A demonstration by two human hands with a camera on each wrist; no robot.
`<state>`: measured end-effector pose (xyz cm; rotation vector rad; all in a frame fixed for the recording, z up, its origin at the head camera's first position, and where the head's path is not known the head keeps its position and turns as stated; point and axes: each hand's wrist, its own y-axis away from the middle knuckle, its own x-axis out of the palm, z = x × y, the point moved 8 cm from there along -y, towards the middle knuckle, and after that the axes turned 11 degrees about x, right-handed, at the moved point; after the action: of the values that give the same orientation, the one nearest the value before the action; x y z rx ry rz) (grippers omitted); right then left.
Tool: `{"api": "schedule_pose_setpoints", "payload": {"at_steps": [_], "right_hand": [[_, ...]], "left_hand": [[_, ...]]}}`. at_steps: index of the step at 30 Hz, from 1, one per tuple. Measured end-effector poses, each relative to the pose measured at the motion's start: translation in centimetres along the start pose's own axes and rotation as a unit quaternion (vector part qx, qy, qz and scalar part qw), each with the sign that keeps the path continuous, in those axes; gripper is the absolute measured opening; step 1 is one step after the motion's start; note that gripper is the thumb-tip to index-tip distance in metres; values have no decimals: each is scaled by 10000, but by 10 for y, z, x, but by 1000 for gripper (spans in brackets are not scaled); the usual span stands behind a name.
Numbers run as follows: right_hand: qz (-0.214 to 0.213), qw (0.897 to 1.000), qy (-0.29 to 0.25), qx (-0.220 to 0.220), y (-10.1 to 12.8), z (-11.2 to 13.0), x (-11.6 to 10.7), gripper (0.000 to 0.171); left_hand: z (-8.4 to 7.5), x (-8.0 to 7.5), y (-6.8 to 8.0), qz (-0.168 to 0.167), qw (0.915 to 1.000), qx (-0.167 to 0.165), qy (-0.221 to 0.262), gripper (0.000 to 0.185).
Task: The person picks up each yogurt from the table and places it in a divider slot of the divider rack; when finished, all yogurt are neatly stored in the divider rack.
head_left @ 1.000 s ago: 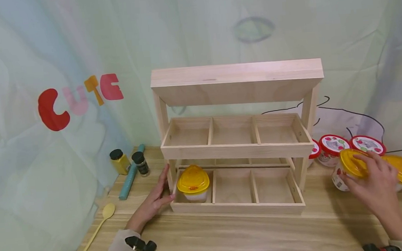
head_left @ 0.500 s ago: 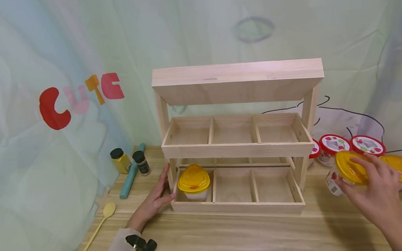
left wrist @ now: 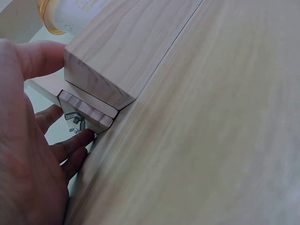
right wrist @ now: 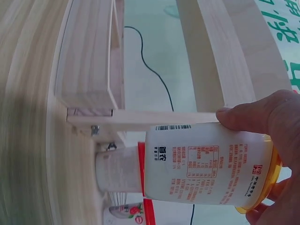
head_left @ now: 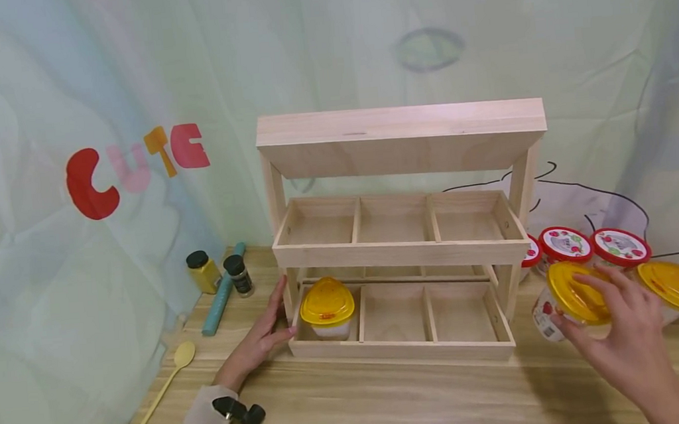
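My right hand point(head_left: 630, 329) grips a white yogurt tub with a yellow lid point(head_left: 575, 294), thumb on one side and fingers at the lid. In the right wrist view the tub point(right wrist: 201, 164) shows red print and a barcode, tilted beside the rack. My left hand point(head_left: 260, 341) rests against the left end of a two-tier wooden rack point(head_left: 402, 253); its thumb point(left wrist: 44, 58) touches the lower tray's corner and the fingers lie along the side. A second yellow-lidded tub point(head_left: 327, 309) sits in the lower tray's left compartment. The other front compartments hold nothing.
Another yellow-lidded tub point(head_left: 677, 286) stands right of my right hand. Red-lidded tubs point(head_left: 565, 244) stand behind it. At left lie a yellow spoon point(head_left: 170, 378) and a teal stick point(head_left: 223, 294), near two black-capped jars point(head_left: 238, 275). A curtain point(head_left: 362, 44) hangs behind.
My right hand has lifted the tub and moved it left and toward me, away from the yellow-lidded tub beside it. The left hand stays against the rack.
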<state>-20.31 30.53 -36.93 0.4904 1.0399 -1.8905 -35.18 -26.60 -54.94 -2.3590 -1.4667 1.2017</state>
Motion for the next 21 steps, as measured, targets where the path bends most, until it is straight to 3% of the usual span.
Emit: {"api": "schedule_pose_setpoints", "payload": {"at_steps": [6,13,16,18,21], "right_hand": [[127,9997,-181,-141,7,10,4,77],[367,9992,-122,-53,13,19,13,79],[454,9985,-244,-163,14,27,16,79],[483,9979,-327,-275,15,32,18,79],[510,9972,-350,-409,17,39,21,78]], "left_hand": [[-5,-1,-1,-36,9997,161,-162,100],[-57,-4,-10,-189,9988,442,50,98],[-53,-4,-9,-173,9984,508,-201,97],[-50,-4,-8,-166,9979,609,-124,97],[-34,-3,-5,-171,9984,543,-60,96]]}}
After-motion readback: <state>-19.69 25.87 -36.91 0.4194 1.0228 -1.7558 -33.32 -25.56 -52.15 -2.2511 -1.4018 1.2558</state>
